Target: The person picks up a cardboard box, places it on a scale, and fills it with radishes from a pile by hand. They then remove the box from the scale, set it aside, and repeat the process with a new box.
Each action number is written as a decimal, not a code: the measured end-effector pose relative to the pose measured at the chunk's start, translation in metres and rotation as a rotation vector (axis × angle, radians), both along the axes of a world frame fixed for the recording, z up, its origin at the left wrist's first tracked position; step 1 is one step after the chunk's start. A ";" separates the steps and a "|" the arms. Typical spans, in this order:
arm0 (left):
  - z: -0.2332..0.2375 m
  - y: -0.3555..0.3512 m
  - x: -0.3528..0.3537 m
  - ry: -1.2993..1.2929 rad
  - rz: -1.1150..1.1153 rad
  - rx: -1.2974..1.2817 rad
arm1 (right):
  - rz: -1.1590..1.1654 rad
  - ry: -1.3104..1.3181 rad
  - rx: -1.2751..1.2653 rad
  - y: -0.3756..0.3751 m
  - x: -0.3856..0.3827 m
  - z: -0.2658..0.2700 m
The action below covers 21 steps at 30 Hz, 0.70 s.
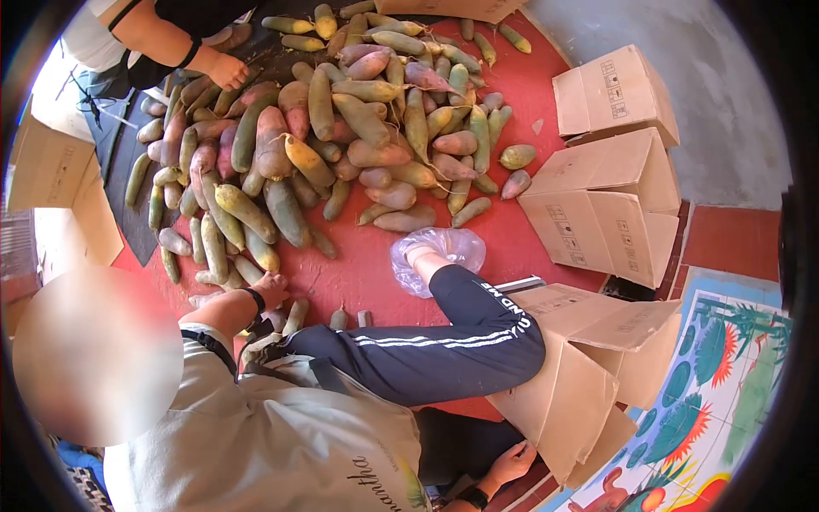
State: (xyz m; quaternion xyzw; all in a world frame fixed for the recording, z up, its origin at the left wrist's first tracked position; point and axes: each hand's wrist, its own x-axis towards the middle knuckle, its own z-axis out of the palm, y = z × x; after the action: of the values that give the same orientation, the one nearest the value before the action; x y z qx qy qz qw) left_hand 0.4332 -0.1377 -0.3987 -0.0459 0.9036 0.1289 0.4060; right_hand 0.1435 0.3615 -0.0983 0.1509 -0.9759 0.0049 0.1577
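Neither my left hand nor my right hand can be made out. A large pile of green and reddish root vegetables [367, 124] lies on the red floor [367, 286]. At the lower left sits a person in a grey shirt [299, 452], with one hand [271, 288] at the pile's lower edge. Near the bottom, a hand with a dark wristband [512, 465], apparently the same person's, rests by dark trousers and a box. Another person's hand [227, 72] touches the pile at the upper left; what it holds is unclear.
Open cardboard boxes [618, 90], [589, 209], [554, 375] stand along the right. The seated person's striped trouser leg [426, 358] crosses the middle, its foot in a clear plastic bag [465, 247]. More cardboard [55, 171] stands at left. A painted tile panel [682, 405] is at lower right.
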 end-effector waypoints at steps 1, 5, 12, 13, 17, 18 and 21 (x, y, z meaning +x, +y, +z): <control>0.008 -0.003 -0.003 0.001 -0.056 0.004 | 0.002 0.003 0.014 -0.001 0.000 0.000; 0.002 -0.004 0.007 0.091 -0.073 0.004 | -0.005 -0.005 0.010 -0.003 -0.003 -0.002; 0.031 -0.041 0.002 0.270 0.165 0.142 | -0.007 -0.010 0.012 -0.012 -0.004 0.001; 0.039 -0.042 -0.001 0.255 0.260 0.092 | 0.000 -0.013 0.011 -0.008 -0.004 0.000; 0.078 -0.071 -0.010 0.483 0.830 0.250 | -0.002 -0.014 -0.004 -0.008 -0.005 -0.001; 0.076 -0.078 -0.006 0.640 0.921 0.259 | -0.001 -0.015 -0.010 -0.007 -0.006 -0.004; 0.080 -0.097 -0.004 0.807 1.265 0.134 | 0.044 0.020 0.010 0.002 -0.008 -0.007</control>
State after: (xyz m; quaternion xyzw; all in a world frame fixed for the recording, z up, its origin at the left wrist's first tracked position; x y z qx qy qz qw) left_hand 0.4291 -0.2345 -0.3191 -0.4805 0.7738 0.3989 -0.1060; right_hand 0.1353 0.3640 -0.1051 0.1730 -0.9708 0.0017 0.1664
